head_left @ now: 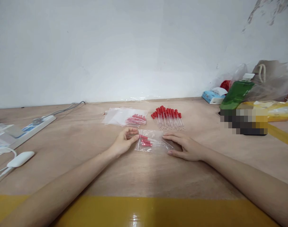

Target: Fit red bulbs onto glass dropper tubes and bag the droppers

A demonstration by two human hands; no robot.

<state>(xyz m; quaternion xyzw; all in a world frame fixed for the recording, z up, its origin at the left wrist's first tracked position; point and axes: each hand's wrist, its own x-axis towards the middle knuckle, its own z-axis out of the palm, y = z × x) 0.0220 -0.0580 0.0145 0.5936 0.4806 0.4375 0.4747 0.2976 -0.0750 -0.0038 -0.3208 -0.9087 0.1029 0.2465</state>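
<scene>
A clear zip bag (155, 149) lies flat on the table in front of me, with several red-bulbed droppers (147, 142) inside, bulbs toward the left. My left hand (125, 140) pinches the bag's left edge between thumb and fingers. At the other end, my right hand (185, 145) rests with fingers apart, fingertips touching the bag's right end. Beyond the bag, a row of loose droppers (167, 116) is fanned out, red bulbs facing away from me. To their left is a stack of clear bags (117, 116), with droppers showing in the top one.
A white power strip (39, 124) with plugs and a white adapter (20, 159) with cables sit at the left. On the right are a blue tissue pack (211, 97), a green pouch (237, 93) and a yellow package (276, 113). Yellow tape (111, 211) runs along the near edge.
</scene>
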